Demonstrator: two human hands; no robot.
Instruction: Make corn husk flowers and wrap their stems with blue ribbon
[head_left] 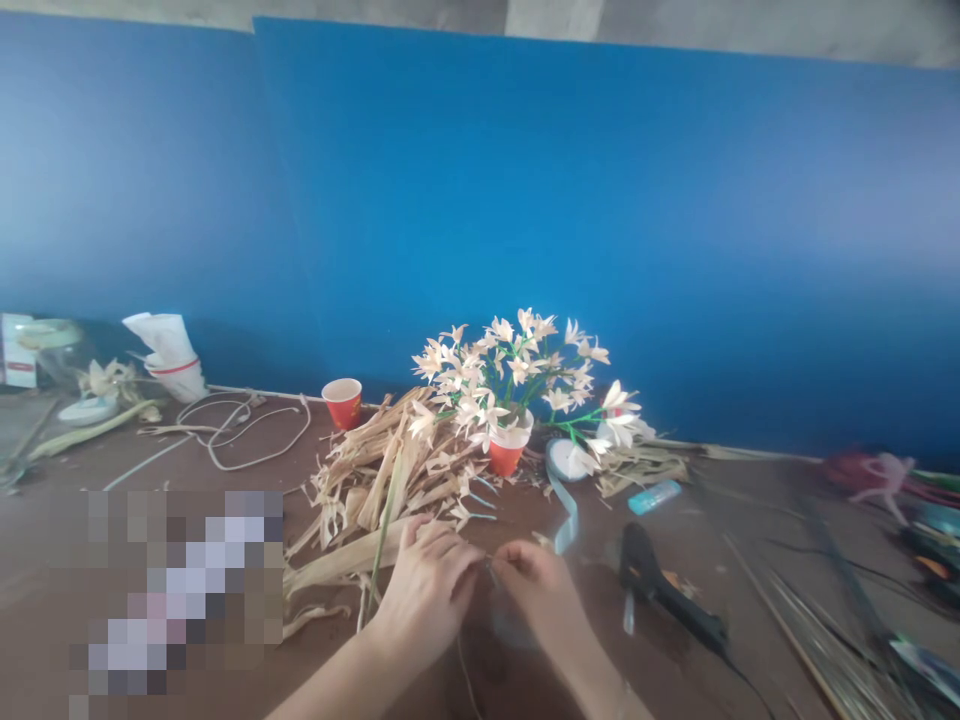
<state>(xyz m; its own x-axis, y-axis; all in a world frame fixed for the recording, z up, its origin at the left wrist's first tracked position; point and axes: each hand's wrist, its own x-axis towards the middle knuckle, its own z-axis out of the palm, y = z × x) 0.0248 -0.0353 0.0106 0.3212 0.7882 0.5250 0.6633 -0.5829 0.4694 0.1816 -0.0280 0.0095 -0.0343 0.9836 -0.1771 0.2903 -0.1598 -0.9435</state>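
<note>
My left hand (426,590) and my right hand (541,592) meet low in the middle of the brown table (187,470). Both have their fingers curled and pinched together around a thin wire-like stem (487,568) between them; what they hold is too small and blurred to name for sure. Just beyond my left hand lies a heap of dry corn husks (382,475). Behind it an orange paper cup (508,448) holds a bunch of cream husk flowers (510,375) on green stems.
A black glue gun (664,590) lies right of my right hand, with a light blue ribbon roll (568,462) and a small blue tube (654,496) behind. Another orange cup (343,402), a cord (247,430) and stacked cups (171,355) sit at the left. Thin sticks (817,640) lie at right.
</note>
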